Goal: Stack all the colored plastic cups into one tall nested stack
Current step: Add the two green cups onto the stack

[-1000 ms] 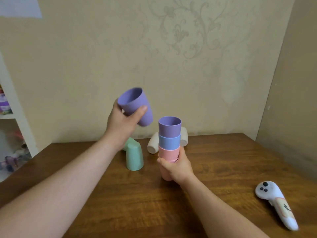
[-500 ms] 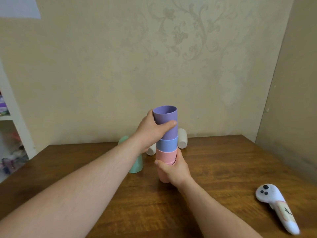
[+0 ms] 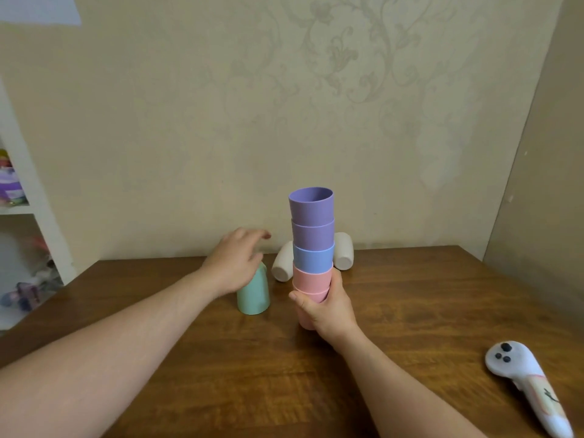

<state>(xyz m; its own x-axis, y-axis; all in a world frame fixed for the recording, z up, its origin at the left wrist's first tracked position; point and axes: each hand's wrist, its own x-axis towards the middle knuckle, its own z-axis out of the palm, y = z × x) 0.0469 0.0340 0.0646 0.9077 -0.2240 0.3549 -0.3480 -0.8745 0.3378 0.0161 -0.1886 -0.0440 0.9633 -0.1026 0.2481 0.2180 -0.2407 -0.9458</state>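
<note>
A nested stack of cups (image 3: pixel 313 248) stands on the wooden table (image 3: pixel 410 311): pink cups at the bottom, a blue one, two purple ones on top. My right hand (image 3: pixel 328 306) grips the pink base of the stack. My left hand (image 3: pixel 235 263) hovers open, fingers apart, just above a mint-green cup (image 3: pixel 254 295) that stands upside down left of the stack. Two white cups lie on their sides behind the stack, one to its left (image 3: pixel 282 262) and one to its right (image 3: pixel 343 251).
A white hand controller (image 3: pixel 524 379) lies on the table at the right, near the front edge. A white shelf unit (image 3: pixel 28 222) with toys stands to the left. The wall runs right behind the table and along its right side.
My left hand set the purple cup onto the top of the stack, let it go, and moved left and down over the green cup. My right hand kept its hold.
</note>
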